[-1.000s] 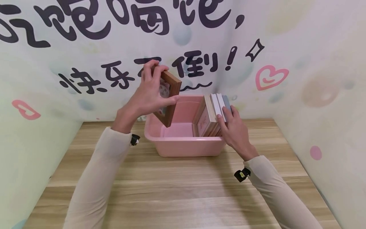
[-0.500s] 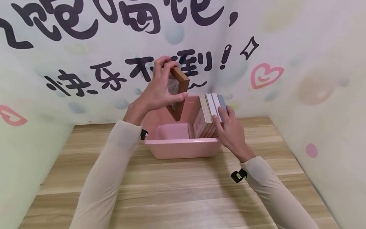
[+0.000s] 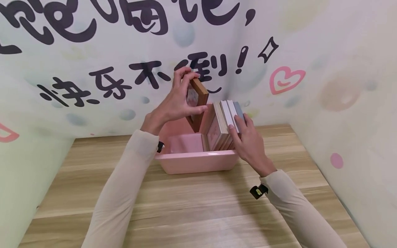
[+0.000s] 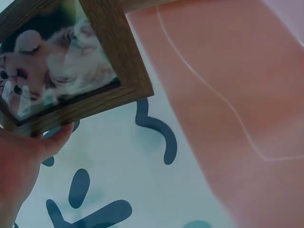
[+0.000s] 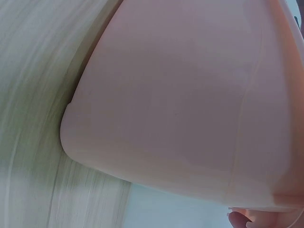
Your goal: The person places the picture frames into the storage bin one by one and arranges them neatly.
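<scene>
My left hand (image 3: 178,98) grips a brown wooden picture frame (image 3: 203,97) by its edges, thumb on one side and fingers over the top. It is tilted above a pink plastic basin (image 3: 198,162). In the left wrist view the picture frame (image 4: 114,42) shows an animal photo behind its glass. Several more frames (image 3: 221,120), with pale, white and blue-grey edges, stand upright side by side at the basin's right end. My right hand (image 3: 252,143) holds this row from the right, thumb and fingers on the outer white and blue-grey ones.
The basin stands on a wood-grain table (image 3: 192,210) near the back wall (image 3: 118,100), which carries large black lettering. Pale printed side walls rise at left and right. In the right wrist view the basin's outer wall (image 5: 175,104) fills most of the picture.
My left hand has carried the brown picture frame rightward, nearer the standing row. The right hand stays at the row. The head view has shifted slightly.
</scene>
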`<state>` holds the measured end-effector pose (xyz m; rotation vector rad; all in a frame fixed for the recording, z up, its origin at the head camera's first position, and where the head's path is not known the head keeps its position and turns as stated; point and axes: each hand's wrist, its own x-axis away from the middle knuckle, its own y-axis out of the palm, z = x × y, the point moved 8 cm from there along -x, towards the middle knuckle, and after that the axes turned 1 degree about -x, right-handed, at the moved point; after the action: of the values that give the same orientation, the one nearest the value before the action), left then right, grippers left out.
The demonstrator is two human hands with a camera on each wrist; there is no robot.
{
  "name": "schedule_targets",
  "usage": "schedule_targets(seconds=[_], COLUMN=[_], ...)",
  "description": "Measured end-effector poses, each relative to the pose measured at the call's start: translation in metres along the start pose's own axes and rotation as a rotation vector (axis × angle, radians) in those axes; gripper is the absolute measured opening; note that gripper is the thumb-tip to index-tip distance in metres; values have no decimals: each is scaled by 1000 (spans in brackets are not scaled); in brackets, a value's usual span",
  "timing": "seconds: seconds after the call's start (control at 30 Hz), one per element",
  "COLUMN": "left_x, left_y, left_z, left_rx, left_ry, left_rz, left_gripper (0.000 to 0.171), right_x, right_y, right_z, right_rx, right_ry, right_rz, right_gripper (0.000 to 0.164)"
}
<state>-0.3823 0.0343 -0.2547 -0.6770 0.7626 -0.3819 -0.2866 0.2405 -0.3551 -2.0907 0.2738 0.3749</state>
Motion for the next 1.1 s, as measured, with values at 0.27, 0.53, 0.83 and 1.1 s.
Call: schedule_targets(seconds=[0.27,0.53,0.83,1.1], left_x=[5,9,20,25], left_y=[28,50,78,93], left_z=[-9,-18,-30,-30], left_rx=[-68,-120,-108,-60], left_ry=[-53,-84,-138,-140], left_rz=[-163,-306,-488,-608], left_gripper=[93,99,97,82], right_x=[-1,-1,-2,-2], right_y=[0,0,-1,0], right_z=[0,0,-1,0], right_rx=[-7,2,5,0], right_ry=[-3,1,-7,2], right_rz=[5,-2,2,2], right_gripper=[60,59,58,58])
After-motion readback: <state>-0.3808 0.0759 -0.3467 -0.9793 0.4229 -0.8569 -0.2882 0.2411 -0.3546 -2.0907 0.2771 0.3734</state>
